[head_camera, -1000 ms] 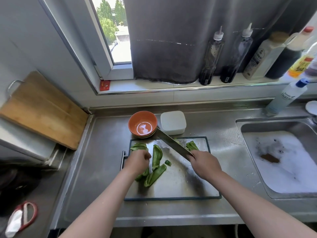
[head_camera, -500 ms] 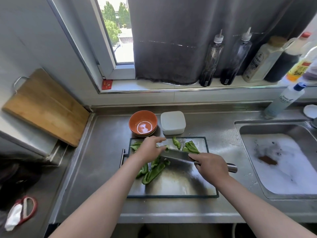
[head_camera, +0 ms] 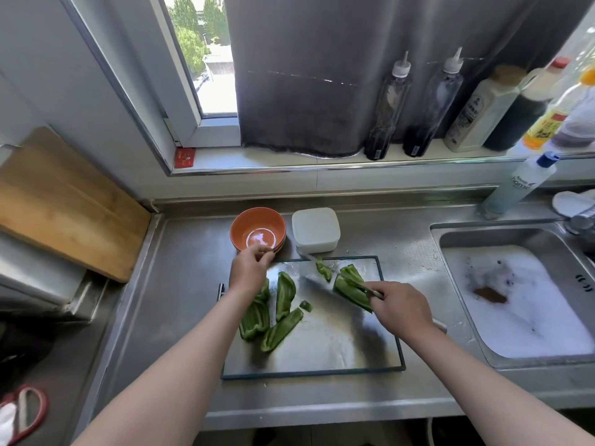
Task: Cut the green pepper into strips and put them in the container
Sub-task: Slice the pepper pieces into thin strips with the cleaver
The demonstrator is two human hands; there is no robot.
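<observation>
Several pepper pieces [head_camera: 285, 294] on steel board [head_camera: 325, 346]

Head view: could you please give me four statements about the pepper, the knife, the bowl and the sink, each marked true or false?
1. The right hand grips the knife. True.
2. The pepper pieces lie in the orange bowl. False: they lie on the metal cutting board.
3. White foam lies in the sink. True.
4. The wooden board is under the pepper. False: it sits far left, apart from it.
</observation>
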